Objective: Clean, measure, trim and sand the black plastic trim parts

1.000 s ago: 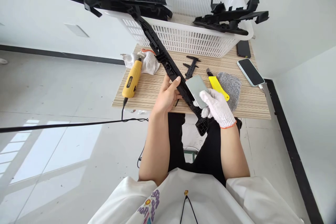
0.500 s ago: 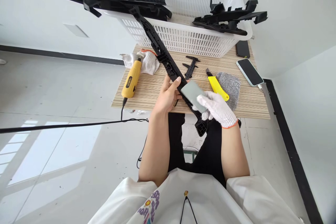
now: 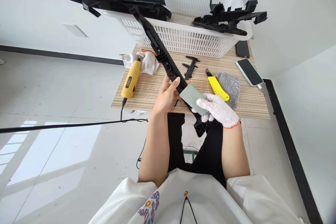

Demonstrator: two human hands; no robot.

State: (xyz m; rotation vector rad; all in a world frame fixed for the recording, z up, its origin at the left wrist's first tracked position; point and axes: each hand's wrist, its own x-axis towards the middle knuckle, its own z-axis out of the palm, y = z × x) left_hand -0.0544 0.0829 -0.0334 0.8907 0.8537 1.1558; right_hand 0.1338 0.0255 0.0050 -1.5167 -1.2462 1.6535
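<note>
A long black plastic part [image 3: 169, 63] slants from the basket's front rim down past the table's front edge. My left hand [image 3: 167, 94], bare, is closed around its lower middle, thumb on top. In my right hand [image 3: 217, 109], which wears a white glove with an orange cuff, is a flat grey-green pad [image 3: 193, 98]. The pad lies over the lower stretch of the black part and hides some of it. My right fingertips are partly hidden under the pad.
A white basket [image 3: 183, 38] with black parts stands at the table's back. Around my hands lie a yellow rotary tool [image 3: 131, 79], a white glove [image 3: 150, 63], black calipers [image 3: 190, 68], a yellow cutter [image 3: 217, 88], a grey cloth [image 3: 232, 87] and two phones, one white-edged [image 3: 249, 72].
My right hand and the pad have shifted slightly, and the pad is turned a little against the black part. My left hand keeps its hold in nearly the same place.
</note>
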